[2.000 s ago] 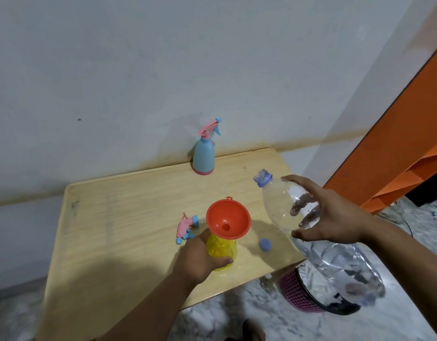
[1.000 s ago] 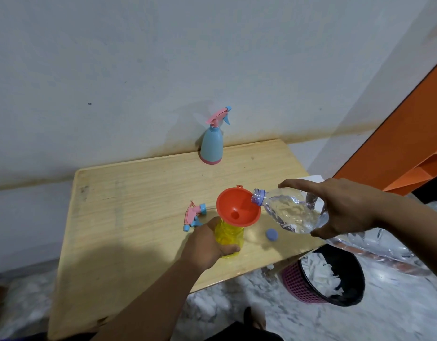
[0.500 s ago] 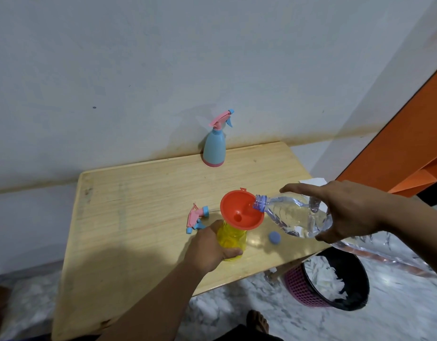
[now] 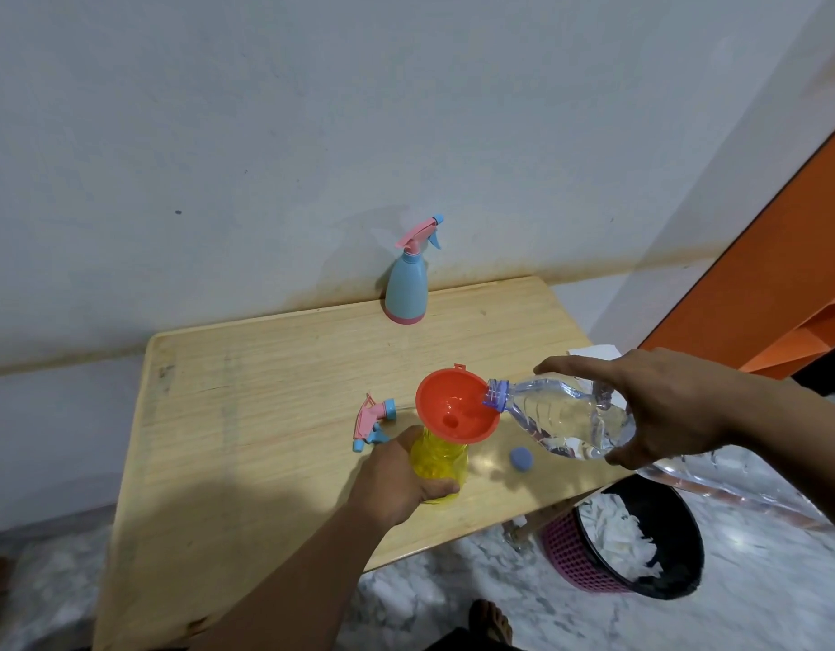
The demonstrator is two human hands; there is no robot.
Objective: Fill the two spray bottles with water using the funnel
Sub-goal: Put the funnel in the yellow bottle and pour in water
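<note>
An orange funnel sits in the neck of a yellow spray bottle standing on the wooden table. My left hand grips the yellow bottle's body. My right hand holds a clear water bottle tipped nearly flat, its blue-ringed mouth resting over the funnel's right rim. A pink and blue spray head lies on the table left of the funnel. The blue spray bottle, with its head on, stands at the table's far edge by the wall.
A small blue cap lies on the table below the water bottle. On the marble floor right of the table stands a pink basket with a black liner, holding white scraps. An orange panel rises at the right.
My right hand has tipped the water bottle from upright down to nearly level and brought its mouth to the funnel's rim. My left hand has kept its grip on the yellow bottle.
</note>
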